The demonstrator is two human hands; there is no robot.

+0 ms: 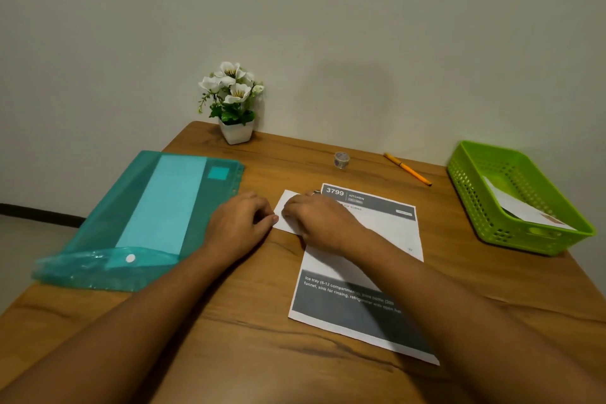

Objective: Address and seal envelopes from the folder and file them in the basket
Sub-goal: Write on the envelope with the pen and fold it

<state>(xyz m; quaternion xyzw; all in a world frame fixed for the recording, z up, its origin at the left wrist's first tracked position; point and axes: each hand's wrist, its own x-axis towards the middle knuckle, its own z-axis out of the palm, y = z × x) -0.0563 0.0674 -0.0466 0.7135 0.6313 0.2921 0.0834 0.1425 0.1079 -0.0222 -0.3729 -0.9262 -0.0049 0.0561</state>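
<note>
A white envelope [288, 199] lies on the wooden table [229, 331], partly over a printed sheet [387, 233]. My left hand [239, 223] has its fingers curled and its thumb pinches the envelope's left edge. My right hand [319, 218] lies on top of the envelope with bent fingers gripping it and hides most of it. The teal plastic folder [157, 210] sits at the left with a pale sheet inside. At the right stands the green basket [524, 241], which holds one white envelope [518, 207].
An orange pen [408, 170] and a small roll of tape [341, 160] lie at the back of the table. A potted white flower [234, 102] stands against the wall. The folder overhangs the table's left edge.
</note>
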